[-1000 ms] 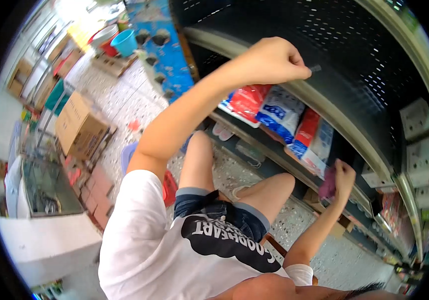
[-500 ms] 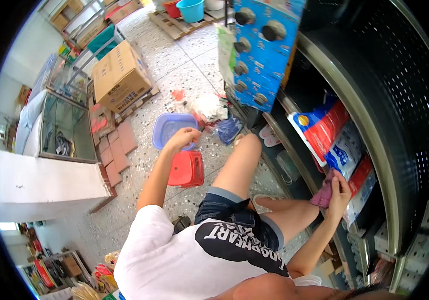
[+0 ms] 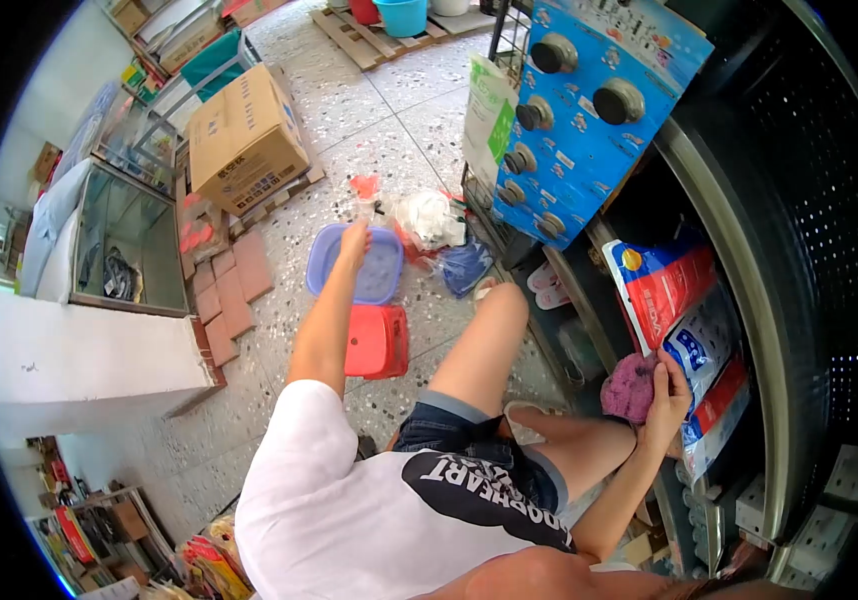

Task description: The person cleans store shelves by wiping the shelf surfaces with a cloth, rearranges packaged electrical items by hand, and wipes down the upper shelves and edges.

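Note:
A purple cloth (image 3: pixel 630 388) hangs bunched from my right hand (image 3: pixel 667 395), pinched between thumb and fingers. This hand is at the front of the shelf, beside a red, white and blue plastic packet (image 3: pixel 661 290). A blue-and-white packet (image 3: pixel 699 340) lies just behind the fingers. My left hand (image 3: pixel 355 243) is stretched forward above a lavender plastic basin (image 3: pixel 389 268), its fingers closed; whatever they may hold is hidden. Nearer my body than the basin is a red plastic stool (image 3: pixel 377 342).
A blue display board with round dark knobs (image 3: pixel 584 125) stands at the shelf's end. White and blue plastic bags (image 3: pixel 429 220) lie beside the basin. A cardboard box (image 3: pixel 249 140) sits on a pallet, near a glass cabinet (image 3: pixel 124 250). The metal shelf edge (image 3: pixel 749 260) curves at right.
My left hand has moved forward over the basin. The purple cloth has shifted slightly left and shows a broader, rounder face. The view has turned a little, bringing more of the display board in.

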Tool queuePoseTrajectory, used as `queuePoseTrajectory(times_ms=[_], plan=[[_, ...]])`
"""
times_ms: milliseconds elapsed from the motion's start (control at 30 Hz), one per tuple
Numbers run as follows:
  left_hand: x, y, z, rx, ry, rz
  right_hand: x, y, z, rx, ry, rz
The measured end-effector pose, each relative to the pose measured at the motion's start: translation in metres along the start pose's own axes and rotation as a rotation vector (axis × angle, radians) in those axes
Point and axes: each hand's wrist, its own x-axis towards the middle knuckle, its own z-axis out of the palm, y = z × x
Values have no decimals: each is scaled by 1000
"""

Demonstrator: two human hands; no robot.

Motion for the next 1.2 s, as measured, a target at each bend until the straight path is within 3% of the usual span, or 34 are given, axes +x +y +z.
queuePoseTrajectory(times_ms=[133,267,400,600,767,900,967,1033,1200], plan=[[-46,-29,20,-63,-38,-59,-5,3,-12,20,13,16],[-94,-24,46,127,-169,6,-8,1,-24,-40,20,-7],[-135,-2,101,358,-653,154,-24,-31,-28,1,-22,-75],[-314,78,197,424,-1269,383,-54,-35,-60,217,58,-203],[-398,82,257,325,-1324,511,-97,-40,-127,429,317,-265],[-436,66,290,237,-1360,487,-128,-40,-194,466,686,-452],[-439,55,303,227,-1356,533,-134,-34,-228,378,888,-519],[-447,51,310,163,-1351,448,-136,-40,-251,356,1016,-561],[-472,52,311,79,-1310,356,-111,-41,-287,-100,1242,-633]])
